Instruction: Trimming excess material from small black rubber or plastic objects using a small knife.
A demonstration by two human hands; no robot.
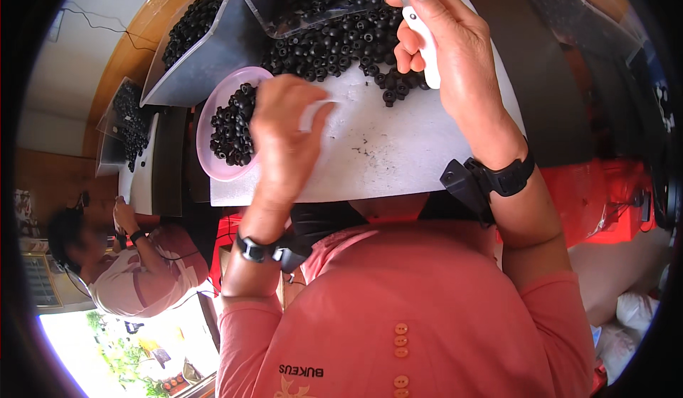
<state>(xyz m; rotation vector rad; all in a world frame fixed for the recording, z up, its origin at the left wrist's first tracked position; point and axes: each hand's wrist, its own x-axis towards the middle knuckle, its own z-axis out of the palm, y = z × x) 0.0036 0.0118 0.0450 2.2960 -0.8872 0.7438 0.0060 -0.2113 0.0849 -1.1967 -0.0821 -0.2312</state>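
My right hand (459,49) is closed round the white handle of a knife (428,49), its metal blade pointing up and away at the top of the view. Beside the rim of a pink bowl (206,149), my left hand (284,124) is smeared by motion. Its thumb and forefinger curve toward each other, but I cannot make out whether anything is between them. Small black ring-like parts (235,124) fill the bowl. A large heap of similar black parts (334,46) spreads over the far side of the white foam sheet (398,163), below both hands.
A clear plastic bin (206,60) of black parts lies tipped at the far left, and another clear container edge (274,32) overhangs the heap. Black crumbs (366,149) dot the sheet. Another person (146,270) works at a table on the left. Red plastic (569,199) lies at right.
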